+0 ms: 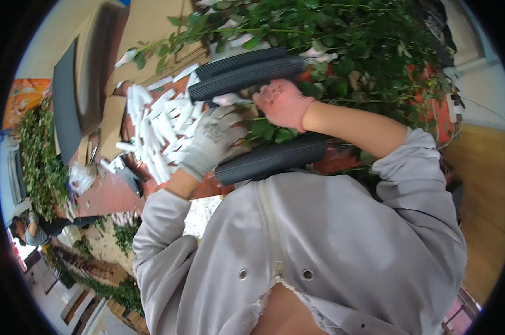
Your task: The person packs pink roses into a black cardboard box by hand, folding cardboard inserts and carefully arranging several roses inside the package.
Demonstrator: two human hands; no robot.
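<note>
My left hand [214, 140], in a whitish glove with dark print, is bent over green leaves [267, 129] at the near black corrugated sheet [273, 158]. My right hand [282, 104], in a pink glove, has curled fingers at the stems just beyond those leaves. What either palm holds is hidden. A pale pink flower bud [230, 99], which looks wrapped in white, lies between the hands and the far black corrugated sheets [246, 77]. Many short white foam-like sleeves [162, 125] are heaped beside my left hand.
Leafy cut stems [361, 50] cover the far right of the red table [110, 199]. Cardboard [148, 42] lies at the far left, near a curved dark sheet [66, 100]. A stapler [129, 176] and a plastic bag [82, 176] sit at left. Another person [35, 232] is far left.
</note>
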